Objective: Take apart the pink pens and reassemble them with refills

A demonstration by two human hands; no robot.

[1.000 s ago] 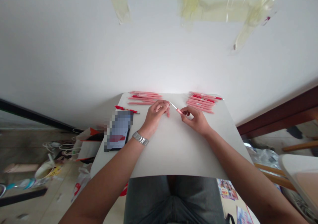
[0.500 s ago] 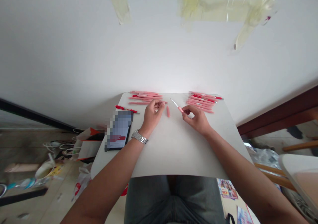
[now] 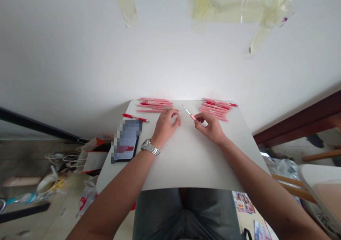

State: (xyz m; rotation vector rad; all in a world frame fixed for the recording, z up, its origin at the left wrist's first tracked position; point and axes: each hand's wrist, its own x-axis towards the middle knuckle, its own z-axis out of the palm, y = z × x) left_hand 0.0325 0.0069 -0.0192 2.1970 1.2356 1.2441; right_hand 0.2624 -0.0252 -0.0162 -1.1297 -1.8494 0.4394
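pinched a slim pink-and-white pen part point(image 3: 192, 116) in the right hand point(image 3: 209, 128), near the far edge of the white table point(image 3: 186, 162); held the left hand point(image 3: 164, 125) narrowly curled, with contents unclear, by slim pink pens point(image 3: 156, 106).

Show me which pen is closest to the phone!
The red pen lying alone just beyond the phone; other pens on the table lie in two bunches farther away.
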